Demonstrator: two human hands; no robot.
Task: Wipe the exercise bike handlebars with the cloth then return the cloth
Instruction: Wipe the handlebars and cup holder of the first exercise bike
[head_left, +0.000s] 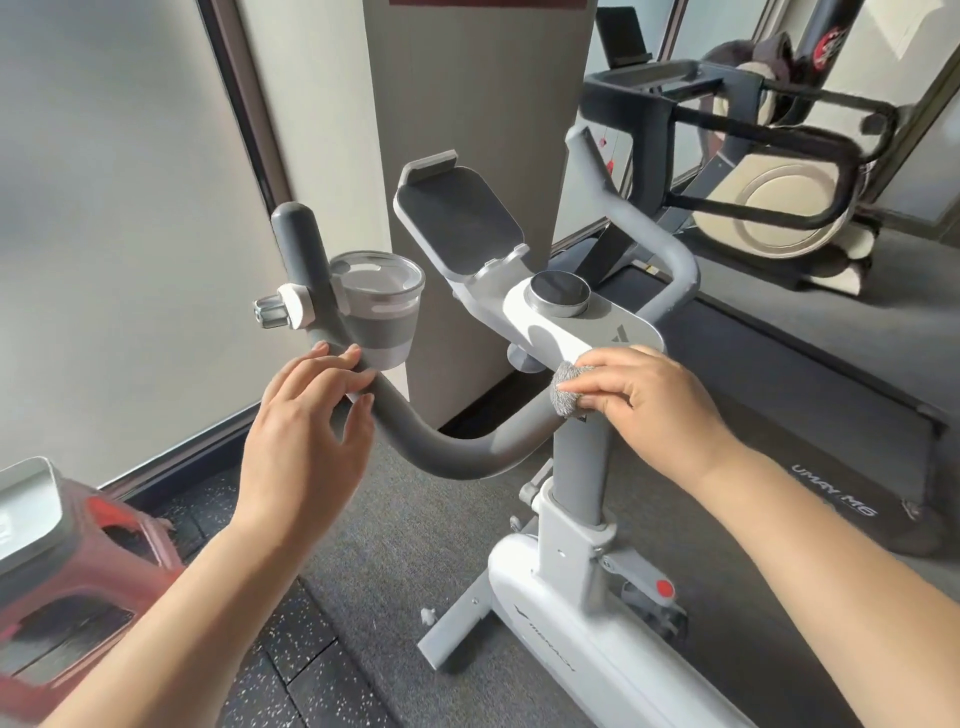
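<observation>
The white exercise bike has grey padded handlebars (457, 452) that curve from an upright left grip across to the stem. A grey fluffy cloth (569, 392) is wrapped on the bar right beside the stem. My right hand (649, 400) grips the cloth and presses it onto the bar. My left hand (306, 415) hovers at the bar's left bend below the cup, fingers relaxed and spread, fingertips touching the bar.
A grey cup (379, 312) sits in the holder on the left grip. A tablet holder (457, 218) and round knob (558, 291) top the console. A red stool (88, 571) stands at lower left. A treadmill (779, 364) and another machine (769, 208) lie to the right.
</observation>
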